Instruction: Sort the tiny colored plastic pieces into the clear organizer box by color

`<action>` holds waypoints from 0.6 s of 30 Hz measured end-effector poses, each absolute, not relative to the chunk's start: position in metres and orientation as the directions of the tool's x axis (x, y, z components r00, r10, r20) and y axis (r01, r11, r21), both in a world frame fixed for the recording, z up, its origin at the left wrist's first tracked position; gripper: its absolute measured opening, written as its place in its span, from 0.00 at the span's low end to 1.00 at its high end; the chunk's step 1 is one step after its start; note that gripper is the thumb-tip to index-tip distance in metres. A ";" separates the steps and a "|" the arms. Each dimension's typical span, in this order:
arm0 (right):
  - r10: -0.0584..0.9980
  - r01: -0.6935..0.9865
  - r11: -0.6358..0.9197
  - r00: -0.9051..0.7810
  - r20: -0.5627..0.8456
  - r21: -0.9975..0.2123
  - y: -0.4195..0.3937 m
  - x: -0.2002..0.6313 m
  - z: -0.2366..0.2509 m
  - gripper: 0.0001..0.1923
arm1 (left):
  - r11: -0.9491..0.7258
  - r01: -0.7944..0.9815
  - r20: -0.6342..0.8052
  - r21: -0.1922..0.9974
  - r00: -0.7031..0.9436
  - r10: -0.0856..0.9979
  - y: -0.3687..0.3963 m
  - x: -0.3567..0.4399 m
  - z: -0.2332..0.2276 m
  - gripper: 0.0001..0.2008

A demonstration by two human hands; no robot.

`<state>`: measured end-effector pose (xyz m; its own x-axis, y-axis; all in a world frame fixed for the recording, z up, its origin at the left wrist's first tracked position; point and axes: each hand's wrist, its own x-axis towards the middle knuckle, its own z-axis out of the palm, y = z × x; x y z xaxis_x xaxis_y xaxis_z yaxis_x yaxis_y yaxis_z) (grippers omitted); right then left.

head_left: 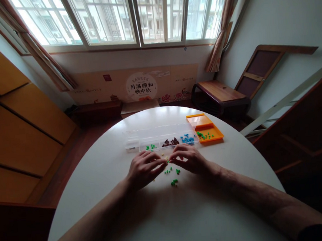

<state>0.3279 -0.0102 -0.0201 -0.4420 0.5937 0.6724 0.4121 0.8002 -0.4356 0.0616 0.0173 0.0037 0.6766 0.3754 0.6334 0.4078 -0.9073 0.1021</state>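
Note:
My left hand [145,167] and my right hand [190,157] meet over the middle of the round white table. Their fingertips are pinched together around tiny green building bricks [168,162], partly hidden by the fingers. Just below lie loose green bricks [168,170], a small green clump [177,171] and a larger joined green piece [174,182]. A few pale yellow bits [163,155] rest by the fingertips. Behind my hands stands a clear compartment box [132,145] with green bricks [151,147], dark brown bricks [170,142] and blue bricks [187,139] in separate compartments.
An orange case [218,133], opened flat, holds several green bricks [204,135] to the right of the clear box. The white table [100,199] has a curved edge. Beyond it are a wooden stool [221,90], low boxes [139,106] and a window [108,20].

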 end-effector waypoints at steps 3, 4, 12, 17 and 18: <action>0.597 0.422 0.797 -0.442 0.669 -0.432 -0.011 0.326 -0.019 0.03 | -0.899 0.424 0.603 0.110 0.691 0.399 0.017 0.062 0.003 0.07; 0.598 0.422 0.796 -0.440 0.670 -0.434 -0.011 0.326 -0.018 0.04 | -0.900 0.422 0.609 0.105 0.689 0.394 0.017 0.062 0.003 0.07; 0.666 0.414 0.746 -0.436 0.606 -0.522 -0.017 0.331 -0.010 0.05 | -0.835 0.538 0.737 0.120 0.515 0.438 0.031 0.051 0.006 0.04; 0.691 0.436 0.722 -0.451 0.565 -0.537 -0.014 0.335 -0.012 0.06 | -0.678 0.693 0.687 0.243 0.370 0.625 0.048 0.036 0.003 0.08; 0.691 0.437 0.723 -0.449 0.566 -0.535 -0.013 0.335 -0.013 0.06 | -0.656 0.708 0.667 0.262 0.359 0.653 0.050 0.034 0.002 0.08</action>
